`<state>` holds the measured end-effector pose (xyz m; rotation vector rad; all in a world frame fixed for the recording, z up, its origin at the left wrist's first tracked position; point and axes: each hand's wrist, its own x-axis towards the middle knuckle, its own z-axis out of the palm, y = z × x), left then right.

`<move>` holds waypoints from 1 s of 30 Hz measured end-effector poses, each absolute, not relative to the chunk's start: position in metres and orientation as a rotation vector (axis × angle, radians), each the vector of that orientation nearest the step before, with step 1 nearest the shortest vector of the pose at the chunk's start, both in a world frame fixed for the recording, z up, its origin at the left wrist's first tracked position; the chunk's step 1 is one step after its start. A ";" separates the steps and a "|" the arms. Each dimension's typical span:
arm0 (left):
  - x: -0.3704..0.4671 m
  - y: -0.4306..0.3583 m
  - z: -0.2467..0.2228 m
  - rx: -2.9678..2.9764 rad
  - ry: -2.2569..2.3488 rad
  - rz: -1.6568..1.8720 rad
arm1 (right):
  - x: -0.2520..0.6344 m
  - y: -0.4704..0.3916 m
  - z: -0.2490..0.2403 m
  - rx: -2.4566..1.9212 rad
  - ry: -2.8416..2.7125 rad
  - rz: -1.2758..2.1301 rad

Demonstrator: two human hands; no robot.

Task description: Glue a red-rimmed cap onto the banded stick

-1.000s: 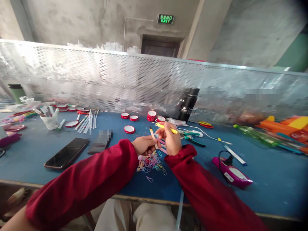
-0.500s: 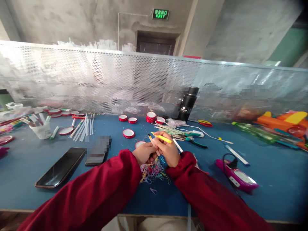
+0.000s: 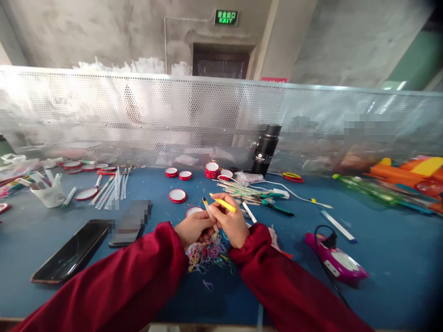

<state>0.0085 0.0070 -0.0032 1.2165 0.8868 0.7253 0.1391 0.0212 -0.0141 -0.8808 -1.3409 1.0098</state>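
My left hand (image 3: 193, 229) is closed on a slim pale stick (image 3: 210, 213) whose upper end is yellow and dark. Close beside it, my right hand (image 3: 232, 224) pinches a yellow pen (image 3: 224, 203), its pointed end toward the stick's dark end. Whether the two touch, I cannot tell. The fingertips of both hands meet around the stick, so its lower part is partly hidden. Under the hands lies a tangled heap of thin multicoloured bands (image 3: 207, 254). A round red-rimmed piece (image 3: 194, 211) is partly covered behind my left hand.
Two dark phones (image 3: 71, 251) lie at left, near pale sticks (image 3: 107, 193) and a cup of markers (image 3: 50, 193). Ahead are red-rimmed discs (image 3: 177, 196), green-handled pliers (image 3: 277, 206) and a black flask (image 3: 266, 150). A purple power strip (image 3: 337, 260) with a cable sits right.
The view has swung slightly, so the table items and both hands appear farther left. My hands keep the same stick and yellow pen, with little change in their pose.
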 end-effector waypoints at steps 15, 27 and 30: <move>0.007 0.008 -0.004 1.170 0.891 0.719 | 0.136 0.025 -0.017 -0.881 -1.246 0.980; 0.006 0.011 -0.006 1.236 0.879 0.691 | 0.136 0.021 -0.016 -0.854 -1.321 0.973; 0.007 0.010 -0.005 1.239 0.873 0.698 | 0.139 0.024 -0.016 -0.864 -1.328 0.921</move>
